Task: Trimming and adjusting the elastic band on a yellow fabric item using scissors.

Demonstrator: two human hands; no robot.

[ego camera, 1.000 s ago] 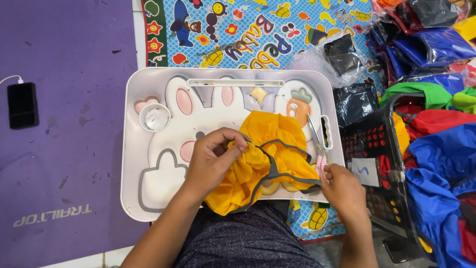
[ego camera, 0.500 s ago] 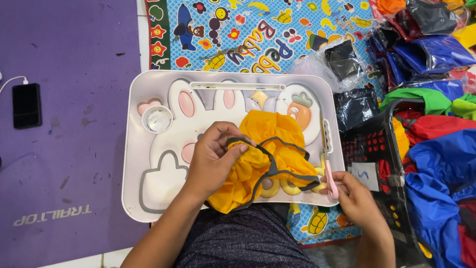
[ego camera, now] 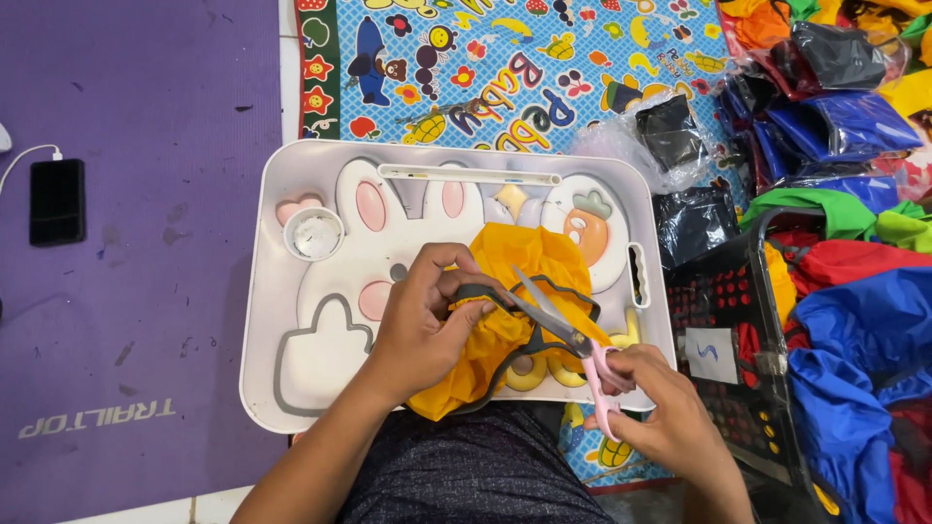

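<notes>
Left hand (ego camera: 422,315) pinches crumpled yellow fabric piece with grey strap (ego camera: 515,291), bunched on white bunny-print lap tray (ego camera: 282,291) | right hand (ego camera: 660,417), empty-looking a second ago, now closed through pink-handled scissors (ego camera: 558,325), blades parted at strap | cutting appears set up | black phone (ego camera: 56,201) on purple mat (ego camera: 136,146).

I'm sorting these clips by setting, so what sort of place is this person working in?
Likely a home floor used for small sewing piecework. The person sits over a white lap tray on a purple mat and a children's play mat, beside piles of bagged coloured garments.
</notes>
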